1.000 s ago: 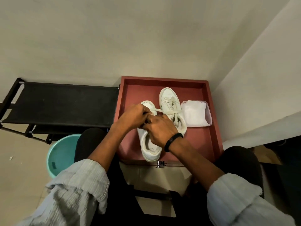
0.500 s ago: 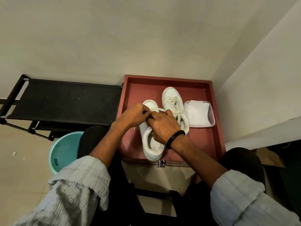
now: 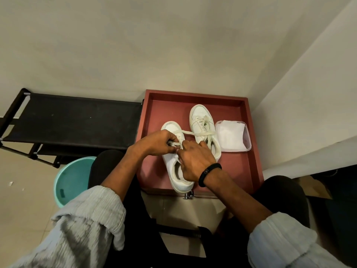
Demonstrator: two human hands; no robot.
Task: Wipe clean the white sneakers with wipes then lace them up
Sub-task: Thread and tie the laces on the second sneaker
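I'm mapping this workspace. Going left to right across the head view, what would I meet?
Black rack → near sneaker, its lace held by left hand and right hand → far sneaker → clear box of wipes; the last three lie in the red tray.
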